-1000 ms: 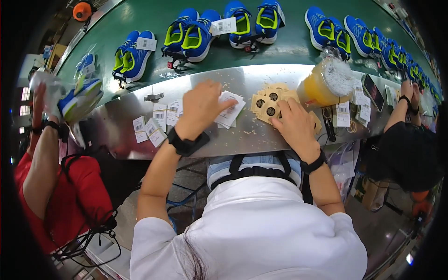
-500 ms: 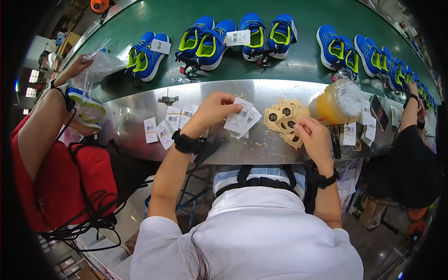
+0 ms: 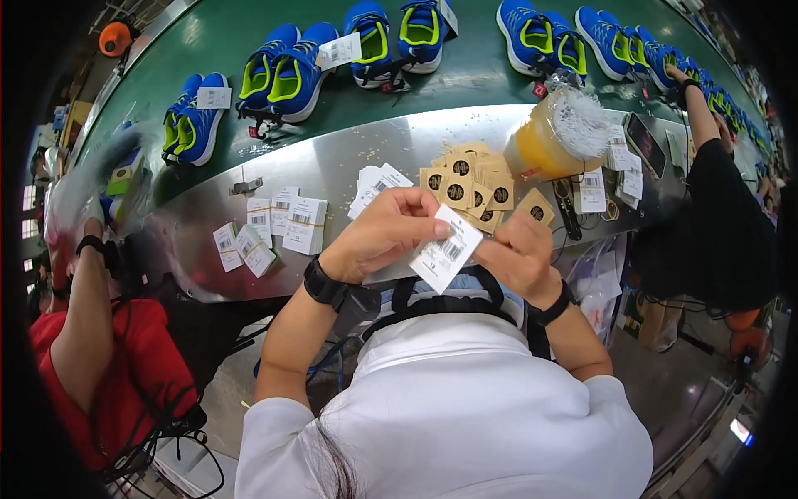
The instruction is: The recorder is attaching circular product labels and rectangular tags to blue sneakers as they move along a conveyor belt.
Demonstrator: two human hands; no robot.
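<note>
Just above the near edge of the metal table [image 3: 307, 166], in front of the wearer's waist: white barcode tag [image 3: 449, 251], held up in the air, tilted, printed side to the camera. Left hand [image 3: 386, 231] has it; thumb and fingers clamped on its upper left edge, thumb on the printed face. Right hand [image 3: 525, 256] sits just beside the tag's right edge, fingers curled in and blurry; can't tell whether they're together, apart or pinching something.

Handling, my read: very light thin card, fairly stiff but will bend or crease if squeezed mid-face. Smooth surface, probably a bit slippery, and could come as more than one layer. Not breakable. Best hold: flat pinch at an edge or corner, keeping the opposite edge free.

Beyond the hands, kraft-brown squares [image 3: 457, 190] with black round marks lie in a loose overlapping pile; one stray square [image 3: 536, 207] lies right of it, near the right hand. These look flimsy and light too; lift by a corner, one at a time, since neighbours may slide. Loose white tags [image 3: 378, 185] fan out past the left hand; banded tag stacks [image 3: 305, 224] lie further left. Yellow plastic-wrapped cylinder [image 3: 536, 141] stands tilted-looking behind the pile.
</note>
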